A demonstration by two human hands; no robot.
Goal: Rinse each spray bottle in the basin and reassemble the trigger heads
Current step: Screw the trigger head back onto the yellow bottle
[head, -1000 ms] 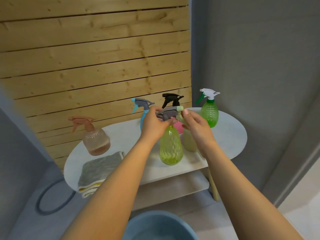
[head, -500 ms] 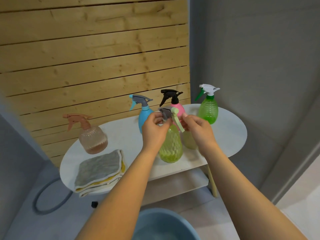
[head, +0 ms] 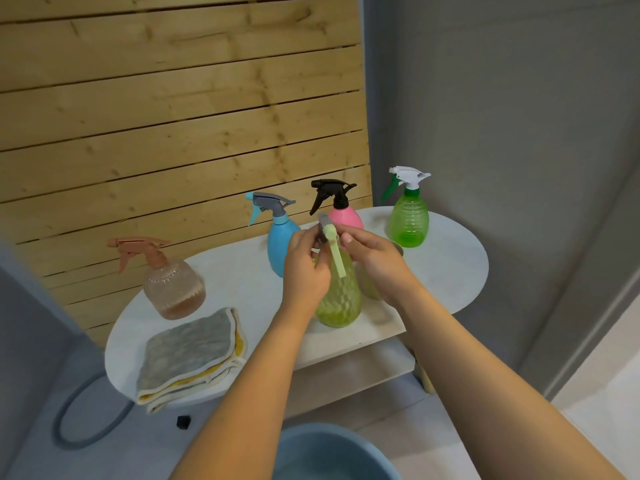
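Left hand (head: 306,268) wrapped around the neck of the yellow-green spray bottle (head: 339,299), which stands upright on the white oval desk (head: 450,268). Right hand (head: 372,258) pinches the grey trigger head (head: 325,227) at the bottle's top; its pale green lever hangs toward the camera. Whether the head is threaded on or loose, cannot tell.

Step in hand, by judgement: turning the head at the collar, unscrewing or tightening. Next move calls for steadying the bottle while twisting, then lowering it to the blue basin (head: 332,455) on the floor, near edge of view.

Blue, pink, green and amber bottles stand apart, heads on.
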